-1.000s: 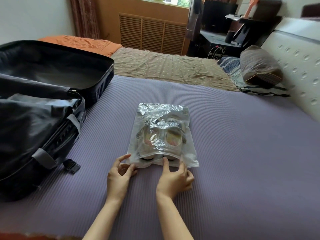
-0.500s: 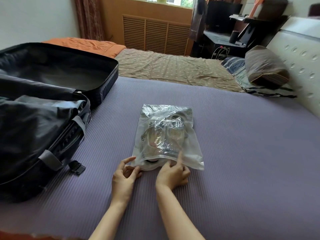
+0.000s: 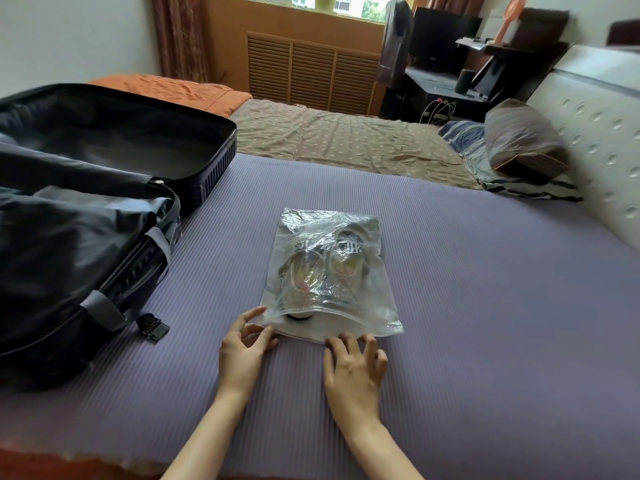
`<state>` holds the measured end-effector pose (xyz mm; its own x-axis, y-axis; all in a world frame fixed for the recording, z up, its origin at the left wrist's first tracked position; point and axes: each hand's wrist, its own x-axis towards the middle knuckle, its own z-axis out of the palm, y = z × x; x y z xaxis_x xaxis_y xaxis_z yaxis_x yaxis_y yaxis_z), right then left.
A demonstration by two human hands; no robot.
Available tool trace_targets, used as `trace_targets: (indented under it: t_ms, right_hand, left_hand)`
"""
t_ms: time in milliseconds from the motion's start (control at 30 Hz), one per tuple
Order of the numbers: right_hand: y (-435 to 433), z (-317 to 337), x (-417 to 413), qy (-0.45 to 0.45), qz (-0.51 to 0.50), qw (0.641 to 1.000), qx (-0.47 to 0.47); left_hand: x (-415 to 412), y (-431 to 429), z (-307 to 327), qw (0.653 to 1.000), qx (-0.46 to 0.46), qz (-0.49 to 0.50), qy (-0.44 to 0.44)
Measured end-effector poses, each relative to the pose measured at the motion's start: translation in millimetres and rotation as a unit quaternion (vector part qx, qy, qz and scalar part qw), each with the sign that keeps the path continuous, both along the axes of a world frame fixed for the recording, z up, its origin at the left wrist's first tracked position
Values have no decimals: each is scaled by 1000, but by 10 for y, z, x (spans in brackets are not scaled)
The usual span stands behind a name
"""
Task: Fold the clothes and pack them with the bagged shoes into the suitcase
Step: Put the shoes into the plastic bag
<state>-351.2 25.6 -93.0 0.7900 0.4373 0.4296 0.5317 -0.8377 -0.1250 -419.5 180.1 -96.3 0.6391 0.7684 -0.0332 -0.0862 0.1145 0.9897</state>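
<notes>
Flat right hand (image 3: 353,368) is pressing the bag (image 3: 379,306) edge; left hand (image 3: 242,351) is touching its corner, grip unclear; shoes (image 3: 322,271) blurred.

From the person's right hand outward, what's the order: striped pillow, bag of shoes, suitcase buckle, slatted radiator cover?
1. The bag of shoes: its near edge touches the right hand.
2. The suitcase buckle: to the left, on the purple mat.
3. The striped pillow: far right, by the headboard.
4. The slatted radiator cover: across the room, under the window.
</notes>
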Motion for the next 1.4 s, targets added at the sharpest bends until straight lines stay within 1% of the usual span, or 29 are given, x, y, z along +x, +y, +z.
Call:
trace_targets:
  t_ms: [133, 233, 267, 333, 400, 467, 533, 600, 667, 800, 833, 900, 1000, 1100, 1167, 1200, 1300, 1400]
  right_hand:
    - [-68, -23, -48, -24, 28, 999, -6]
    - [-119, -38, -114, -8, 33, 999, -5]
    - [-131, -44, -131, 5, 35, 999, 10]
    - [-185, -22, -150, 23, 32, 995, 86]
    - [-292, 79, -116, 48, -9, 980, 192]
    - [-450, 231, -30, 95, -96, 947, 293]
    - [-583, 390, 144, 181, -173, 900, 356]
    - [-667, 483, 355, 262, -198, 872, 363]
    - [-672, 526, 539, 310, -184, 863, 353]
    - [-697, 556, 781, 367, -141, 855, 338]
    - [-721, 547, 826, 378, -132, 858, 322]
    - [-786, 478, 918, 405, -118, 857, 297]
    - [-849, 421, 980, 459, -105, 830, 298]
    - [-843, 486, 925, 522, -62, 791, 315]
    - [-841, 527, 873, 543, -39, 778, 315]
    - [-848, 518, 856, 549, -32, 776, 309]
    - [-862, 404, 806, 546, -12, 789, 283]
    - [-877, 103, 889, 528, -5, 805, 272]
  left_hand:
    - [8, -6, -7, 1000, -3, 0, 2]
    - [-3, 0, -2, 1000, -9, -1, 2]
    - [-2, 4, 1, 1000, -12, -4, 3]
    - [-6, 10, 26, 1000, -27, -10, 5]
    - [-13, 16, 112, 998, -67, -18, -5]
    - [-6, 13, 217, 995, -101, -21, -11]
    - [38, 5, 272, 994, -110, -7, -2]
    - [90, 4, 263, 994, -110, 16, 9]
    - [108, 5, 254, 993, -107, 36, 21]
    - [109, 28, 289, 992, -110, 58, 18]
    - [109, 23, 300, 989, -130, 71, 13]
    - [92, -31, 319, 977, -199, 82, 2]
    - [50, -380, 323, 966, -258, 19, 22]
    - [96, -967, 363, 953, -296, -50, 46]
    - [205, -1273, 391, 946, -311, -78, 53]
    - [270, -1380, 408, 942, -321, -83, 52]
    - [426, -1543, 446, 927, -363, -83, 45]
    - [526, -1583, 399, 928, -367, -43, 43]
